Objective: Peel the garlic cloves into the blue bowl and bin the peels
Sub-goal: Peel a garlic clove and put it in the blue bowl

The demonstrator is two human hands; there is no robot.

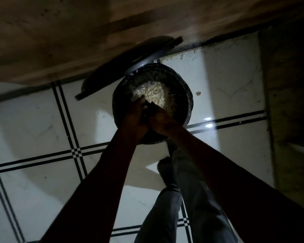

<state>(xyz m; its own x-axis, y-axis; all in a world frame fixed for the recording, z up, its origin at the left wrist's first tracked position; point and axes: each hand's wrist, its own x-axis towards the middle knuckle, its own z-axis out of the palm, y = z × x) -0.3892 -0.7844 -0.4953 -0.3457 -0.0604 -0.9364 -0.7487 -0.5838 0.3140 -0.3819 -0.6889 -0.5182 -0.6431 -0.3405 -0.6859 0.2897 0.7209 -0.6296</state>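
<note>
I held my left hand (136, 116) and right hand (159, 118) pressed together over the bin (182, 81), grip unclear; rubbing low keeps peels (153, 93) inside.

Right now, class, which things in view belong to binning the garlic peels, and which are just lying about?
Job:
bin
peels inside it
left hand
right hand
bin lid, raised

Lying about:
stray scraps on the floor tiles
one scrap beside the bin

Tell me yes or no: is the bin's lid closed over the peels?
No: the lid is swung up and back, leaving the bin open with pale peels showing inside, below both hands.
</note>
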